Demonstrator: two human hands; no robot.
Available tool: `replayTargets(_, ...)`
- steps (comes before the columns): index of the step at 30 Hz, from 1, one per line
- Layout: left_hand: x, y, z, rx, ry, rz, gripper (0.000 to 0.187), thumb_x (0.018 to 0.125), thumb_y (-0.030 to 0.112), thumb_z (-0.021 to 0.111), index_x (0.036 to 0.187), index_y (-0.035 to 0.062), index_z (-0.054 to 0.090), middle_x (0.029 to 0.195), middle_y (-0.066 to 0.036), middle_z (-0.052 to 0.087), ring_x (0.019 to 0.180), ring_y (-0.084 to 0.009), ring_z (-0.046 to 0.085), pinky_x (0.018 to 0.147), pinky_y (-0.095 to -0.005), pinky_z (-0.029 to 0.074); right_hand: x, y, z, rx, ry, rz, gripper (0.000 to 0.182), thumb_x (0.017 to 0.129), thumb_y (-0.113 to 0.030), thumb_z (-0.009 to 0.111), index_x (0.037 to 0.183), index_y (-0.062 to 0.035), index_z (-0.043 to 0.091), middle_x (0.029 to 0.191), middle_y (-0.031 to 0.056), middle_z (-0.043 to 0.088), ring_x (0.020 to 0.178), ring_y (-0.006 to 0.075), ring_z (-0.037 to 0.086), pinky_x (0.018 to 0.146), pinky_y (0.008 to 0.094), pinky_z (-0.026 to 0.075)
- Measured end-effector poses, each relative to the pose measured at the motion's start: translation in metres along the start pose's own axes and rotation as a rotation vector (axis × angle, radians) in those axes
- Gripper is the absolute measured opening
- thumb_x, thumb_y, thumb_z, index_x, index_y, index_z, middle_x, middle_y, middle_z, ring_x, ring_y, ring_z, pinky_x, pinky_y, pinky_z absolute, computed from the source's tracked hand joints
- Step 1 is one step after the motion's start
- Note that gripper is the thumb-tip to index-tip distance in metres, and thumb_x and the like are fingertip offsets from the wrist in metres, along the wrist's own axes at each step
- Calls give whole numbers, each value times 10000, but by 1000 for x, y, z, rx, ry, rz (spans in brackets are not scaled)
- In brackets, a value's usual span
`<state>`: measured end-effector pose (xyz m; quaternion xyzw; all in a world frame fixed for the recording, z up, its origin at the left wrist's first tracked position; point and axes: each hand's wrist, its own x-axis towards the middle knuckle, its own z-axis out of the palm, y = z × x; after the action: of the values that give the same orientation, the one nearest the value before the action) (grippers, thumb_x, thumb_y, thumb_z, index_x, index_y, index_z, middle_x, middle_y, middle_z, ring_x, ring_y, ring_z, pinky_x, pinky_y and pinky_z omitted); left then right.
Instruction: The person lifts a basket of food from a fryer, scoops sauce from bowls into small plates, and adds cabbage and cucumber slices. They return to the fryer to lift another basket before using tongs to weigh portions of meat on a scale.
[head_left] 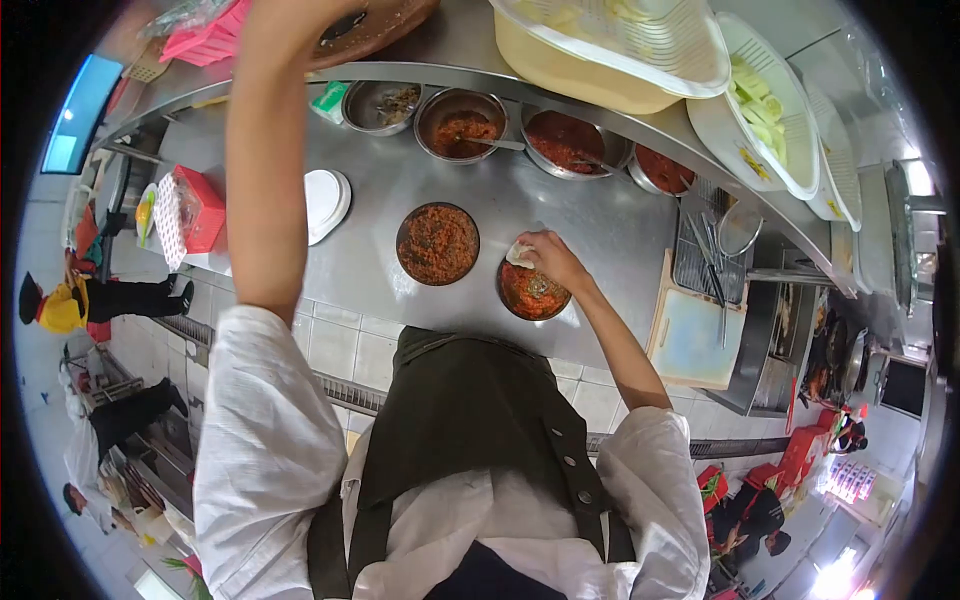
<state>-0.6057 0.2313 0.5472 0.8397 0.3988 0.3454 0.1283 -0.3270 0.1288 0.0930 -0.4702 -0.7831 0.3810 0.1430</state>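
Note:
My right hand [553, 262] is shut on a small white cloth [519, 253] and presses it against the far rim of a dark bowl of red sauce [531, 296] on the steel counter [380, 270]. Just left of it stands a second bowl of chopped red chilli paste [437, 243]. My left arm reaches up to the upper shelf. There my left hand [338, 16] touches a brown round dish [388, 24] at the frame's top edge. The hand is mostly cut off, so its grip is hidden.
Steel bowls of sauce [461, 125] [566, 140] line the counter's back under the shelf. Plastic basins [610, 55] [765, 105] sit on the shelf. A white lid [326, 203] and red box [200, 208] lie left, a cutting board [690, 335] right. Other people stand on the floor at left and lower right.

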Motion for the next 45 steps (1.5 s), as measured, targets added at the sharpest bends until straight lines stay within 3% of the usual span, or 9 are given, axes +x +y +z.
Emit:
replayTargets(4,-122,10,18,-552,-105,-124,166,888,117,664,1040,68,710,964,-52,692,806,-110,621,636,-229,463,6,8,7,-7,44,-163,248,850,-72,662,1085,4,636,998,178,678,984,368,620,878,418,487)
replayTargets(8,-212,-41,140,-472,-323,-573,228,876,3,629,1103,20,650,957,-83,677,886,-122,636,723,-298,517,3,0,-5,154,-48,-9,155,840,-81,663,977,-8,654,968,149,671,941,335,598,834,416,488)
replayTargets(12,-356,-161,284,-725,-11,-1008,232,922,126,673,1093,-28,643,911,-54,672,761,-126,632,650,-260,516,11,10,-2,-137,-92,-247,153,772,-117,703,915,-66,683,980,79,693,971,286,594,872,408,443)
replayTargets(18,-373,-175,298,-910,325,-1135,220,893,112,707,1073,-12,679,850,-27,678,763,-143,651,644,-283,521,7,1,1,-187,13,-285,122,773,-111,694,894,-101,684,1018,36,675,1027,240,562,927,417,387)
replayTargets(24,-349,-209,276,-73,213,-789,158,801,124,752,938,46,736,838,-160,710,777,-266,700,687,-359,532,-15,18,9,-165,110,-388,265,763,-102,687,1025,-143,685,1277,96,543,1145,352,482,974,429,379)
replayTargets(29,-336,-222,278,-94,144,-664,146,822,67,717,963,82,752,820,-141,706,694,-275,652,677,-346,517,-48,-164,-114,-141,-112,-367,244,831,-123,697,1073,-103,674,1057,69,657,1005,265,615,892,420,457)
replayTargets(35,-260,-126,197,-518,59,-602,235,860,28,683,1085,68,734,854,-95,636,753,-182,600,676,-290,464,-58,-299,-301,-257,191,-350,235,791,-60,739,1025,-53,718,887,113,709,779,279,675,723,358,523)
replayTargets(37,-223,-89,149,-626,-76,-590,243,878,25,660,1108,66,727,853,-56,591,782,-147,580,699,-264,456,-22,-310,-333,-258,407,-172,181,811,-73,734,980,-11,734,843,99,723,736,154,646,711,291,513)
replayTargets(45,-151,-45,71,-642,-1,-307,377,865,-4,663,1228,94,674,962,-65,568,800,-141,562,690,-272,458,126,-253,-345,-476,-204,-23,551,705,-288,858,1118,-18,613,958,85,611,945,200,580,833,310,455)
